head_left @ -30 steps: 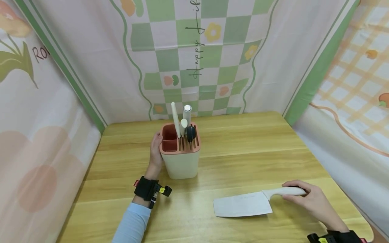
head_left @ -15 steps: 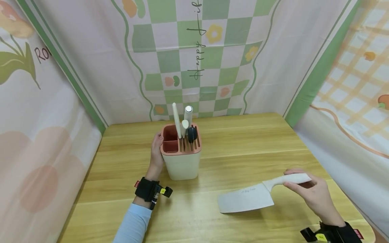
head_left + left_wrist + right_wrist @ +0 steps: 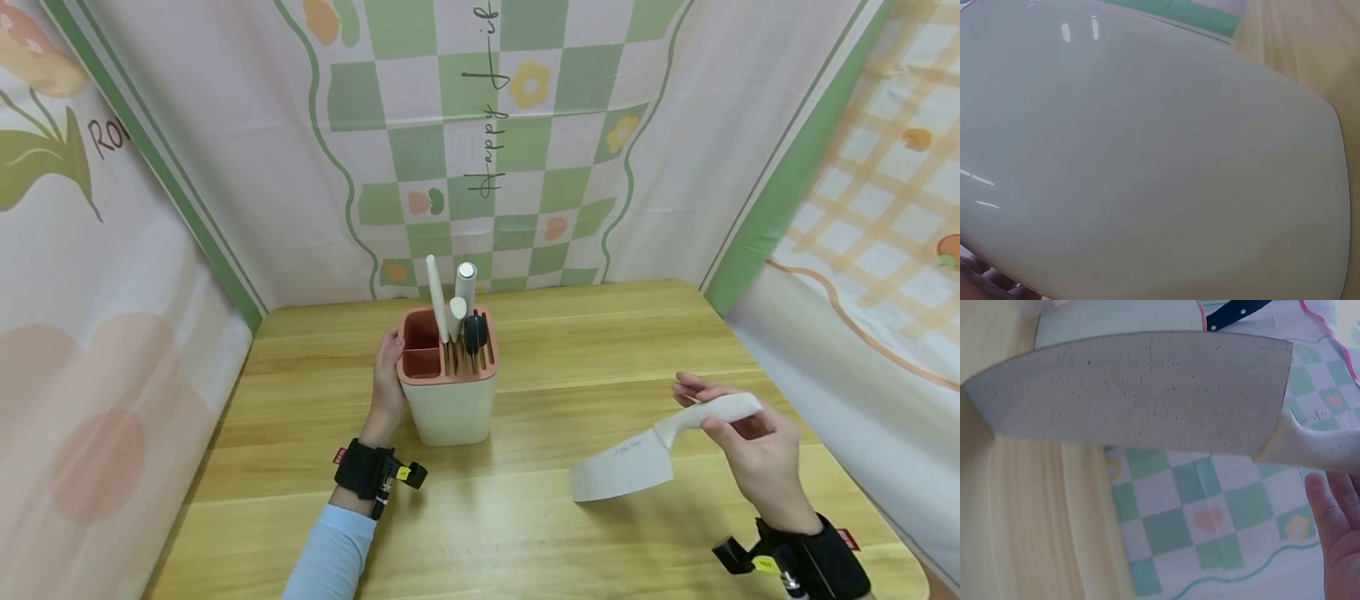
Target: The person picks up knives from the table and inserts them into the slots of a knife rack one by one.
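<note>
A cleaver (image 3: 624, 468) with a broad metal blade and a white handle (image 3: 712, 415) is in my right hand (image 3: 765, 458), pinched between thumb and fingers. Its blade tilts down toward the left, tip close over the table. In the right wrist view the speckled blade (image 3: 1135, 394) spans the upper part, with some fingers (image 3: 1332, 515) extended below the handle. My left hand (image 3: 386, 383) holds the left side of a cream knife holder (image 3: 453, 412) with a pinkish-orange top, which stands upright. The holder's wall (image 3: 1147, 156) fills most of the left wrist view; a few fingers (image 3: 991, 281) show at its edge.
In the holder's right-hand slots stand a long cream handle (image 3: 436, 292), a silver-ended handle (image 3: 466, 287), a short cream handle (image 3: 457, 317) and a black handle (image 3: 476, 333). Two square compartments (image 3: 422, 362) are at its left. Patterned cloth (image 3: 525, 167) hangs behind the wooden table (image 3: 600, 358).
My right hand has raised the cleaver off the table by its handle, moving it up and slightly left, with the blade tilting downward. The left hand and holder have stayed put.
</note>
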Tool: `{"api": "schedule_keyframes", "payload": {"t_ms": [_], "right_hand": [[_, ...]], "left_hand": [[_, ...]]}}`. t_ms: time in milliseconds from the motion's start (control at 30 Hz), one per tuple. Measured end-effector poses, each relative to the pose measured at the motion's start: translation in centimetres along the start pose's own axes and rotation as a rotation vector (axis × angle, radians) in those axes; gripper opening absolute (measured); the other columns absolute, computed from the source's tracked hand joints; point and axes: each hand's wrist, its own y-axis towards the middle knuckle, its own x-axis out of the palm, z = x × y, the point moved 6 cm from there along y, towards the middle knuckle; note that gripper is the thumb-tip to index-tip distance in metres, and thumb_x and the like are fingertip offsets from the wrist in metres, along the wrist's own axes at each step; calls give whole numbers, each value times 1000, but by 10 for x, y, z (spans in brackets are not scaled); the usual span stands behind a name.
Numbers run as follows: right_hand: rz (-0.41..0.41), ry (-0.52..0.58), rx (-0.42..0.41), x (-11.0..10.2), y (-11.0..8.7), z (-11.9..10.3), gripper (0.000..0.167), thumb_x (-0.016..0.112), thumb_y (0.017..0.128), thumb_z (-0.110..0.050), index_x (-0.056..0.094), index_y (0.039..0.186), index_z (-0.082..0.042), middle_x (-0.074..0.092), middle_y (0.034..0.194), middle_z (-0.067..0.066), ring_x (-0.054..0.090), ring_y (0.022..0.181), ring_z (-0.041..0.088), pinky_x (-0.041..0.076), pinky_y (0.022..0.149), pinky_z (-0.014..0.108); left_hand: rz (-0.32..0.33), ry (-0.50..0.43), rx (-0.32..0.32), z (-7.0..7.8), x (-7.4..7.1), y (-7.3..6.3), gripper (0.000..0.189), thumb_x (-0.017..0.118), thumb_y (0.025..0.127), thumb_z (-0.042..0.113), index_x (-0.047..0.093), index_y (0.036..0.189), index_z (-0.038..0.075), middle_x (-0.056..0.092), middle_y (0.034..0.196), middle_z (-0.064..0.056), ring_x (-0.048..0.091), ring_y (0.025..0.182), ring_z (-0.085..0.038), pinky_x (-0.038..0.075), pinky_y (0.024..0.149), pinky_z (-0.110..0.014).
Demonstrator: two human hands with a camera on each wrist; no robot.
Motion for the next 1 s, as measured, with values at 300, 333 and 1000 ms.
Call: {"api": "schedule_keyframes", "payload": {"t_ms": [300,333,1000], "right_hand": [[42,13,-29,13,17,3,26,53,97,20,51,121,31,73,120,29,76,111,32,58,99,34],[50,10,-28,14,18,4,26,53,97,20,51,121,31,73,118,29,76,110,31,59,98,34],[60,168,-39,53,76,7,17,32,110,6,48,108,4,58,93,13,54,79,24,50,77,31]], "left_hand": [[-6,7,-2,-3,0,0,57,33,104,33,46,147,-2,53,142,-25,57,119,-11,49,98,-21],[-6,5,-2,-3,0,-1,57,33,104,33,46,147,-2,53,142,-25,57,119,-12,49,98,-21],[-13,-13,-9,-3,0,0,56,34,104,35,46,148,2,55,139,-15,56,120,-16,51,97,-22]]}}
